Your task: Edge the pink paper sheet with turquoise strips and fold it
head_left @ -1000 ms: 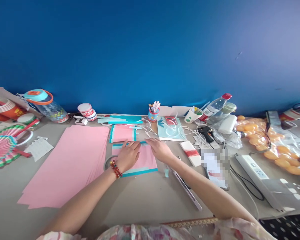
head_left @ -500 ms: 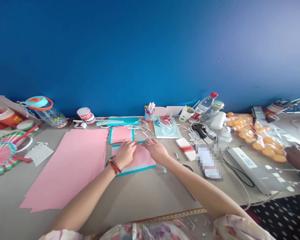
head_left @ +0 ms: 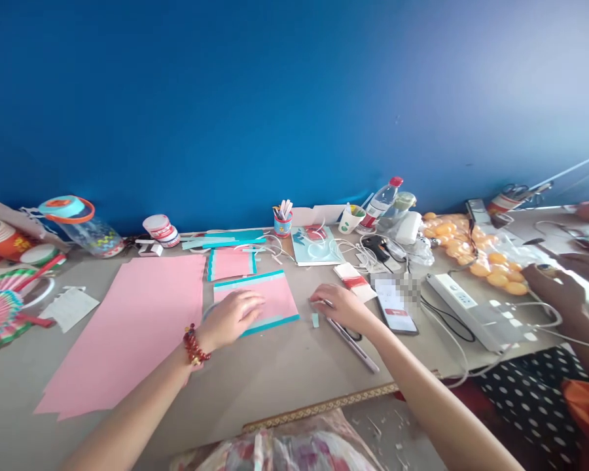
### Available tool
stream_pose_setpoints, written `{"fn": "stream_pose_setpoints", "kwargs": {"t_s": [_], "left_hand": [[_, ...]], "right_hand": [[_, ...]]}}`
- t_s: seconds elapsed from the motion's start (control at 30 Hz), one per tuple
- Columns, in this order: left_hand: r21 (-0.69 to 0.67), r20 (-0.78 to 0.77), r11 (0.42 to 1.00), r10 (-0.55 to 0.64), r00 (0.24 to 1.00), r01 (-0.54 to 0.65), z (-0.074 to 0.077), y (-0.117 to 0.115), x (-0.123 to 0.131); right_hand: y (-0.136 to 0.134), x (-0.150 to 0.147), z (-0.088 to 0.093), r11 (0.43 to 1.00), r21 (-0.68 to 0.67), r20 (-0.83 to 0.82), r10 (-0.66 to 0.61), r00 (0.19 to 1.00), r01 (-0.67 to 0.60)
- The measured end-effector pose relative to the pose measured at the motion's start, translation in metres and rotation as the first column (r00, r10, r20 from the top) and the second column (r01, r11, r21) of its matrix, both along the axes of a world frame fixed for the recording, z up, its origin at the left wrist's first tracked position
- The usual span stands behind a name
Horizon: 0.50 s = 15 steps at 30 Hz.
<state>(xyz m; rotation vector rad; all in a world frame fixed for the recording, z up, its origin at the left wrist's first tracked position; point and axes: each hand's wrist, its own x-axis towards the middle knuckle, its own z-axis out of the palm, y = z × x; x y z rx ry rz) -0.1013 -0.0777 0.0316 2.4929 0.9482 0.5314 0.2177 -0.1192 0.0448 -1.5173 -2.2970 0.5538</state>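
My left hand (head_left: 232,316), with a red bead bracelet on the wrist, lies flat and open on the lower left part of a small pink sheet with teal borders (head_left: 269,294). My right hand (head_left: 341,307) is off the sheet, to its right. Its fingers curl over the upper end of a long grey stick-like tool (head_left: 356,347) that lies on the table. A small teal scrap (head_left: 315,320) sits between the sheet and my right hand. A second bordered pink piece (head_left: 230,263) lies just behind the sheet.
A large pink sheet (head_left: 127,327) covers the left. A folded paper fan (head_left: 0,307) is at far left. A phone (head_left: 395,304), power strip (head_left: 454,291), cables and a bag of orange balls (head_left: 476,258) fill the right. Another person's hand (head_left: 554,288) rests there.
Both hands left the sheet's top edge. My left hand slid down to its lower left. My right hand moved right onto the grey tool. The view swung to the right.
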Motion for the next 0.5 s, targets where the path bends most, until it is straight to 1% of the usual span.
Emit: {"fn": "stream_pose_setpoints", "kwargs": {"t_s": [0.07,0.13,0.2,0.27,0.33,0.37,0.43,0.5], "left_hand": [[0.006,-0.017,0.998,-0.062,0.998,0.062,-0.002,-0.016,0.006],[0.014,-0.02,0.996,-0.093,0.995,0.093,-0.005,-0.027,0.012],[0.007,-0.003,0.996,-0.087,0.996,0.087,-0.006,-0.034,0.017],[-0.029,0.044,0.998,-0.053,0.998,0.055,-0.006,-0.039,0.02],[-0.1,0.12,0.995,0.005,0.993,0.007,-0.005,-0.043,0.024],[-0.143,0.167,0.99,0.04,0.985,-0.016,-0.004,-0.045,0.027],[-0.246,0.26,0.968,0.109,0.96,-0.043,-0.004,-0.049,0.034],[-0.356,0.343,0.934,0.161,0.926,-0.031,-0.003,-0.052,0.045]], "right_hand": [[-0.013,0.001,-0.003,0.999,-0.022,0.065,0.028,0.997,-0.027],[-0.019,-0.002,-0.007,1.0,-0.026,0.119,0.003,0.993,0.0],[-0.021,-0.005,-0.008,0.999,-0.029,0.14,-0.029,0.99,0.034],[-0.021,-0.009,-0.007,0.999,-0.028,0.138,-0.037,0.99,0.042],[-0.023,-0.013,-0.003,0.999,-0.031,0.086,-0.042,0.995,0.045],[-0.024,-0.015,0.0,0.998,-0.036,0.034,-0.058,0.998,0.06],[-0.028,-0.02,0.006,0.991,-0.067,-0.119,-0.119,0.986,0.112],[-0.032,-0.027,0.01,0.979,-0.132,-0.271,-0.185,0.944,0.154]]}}
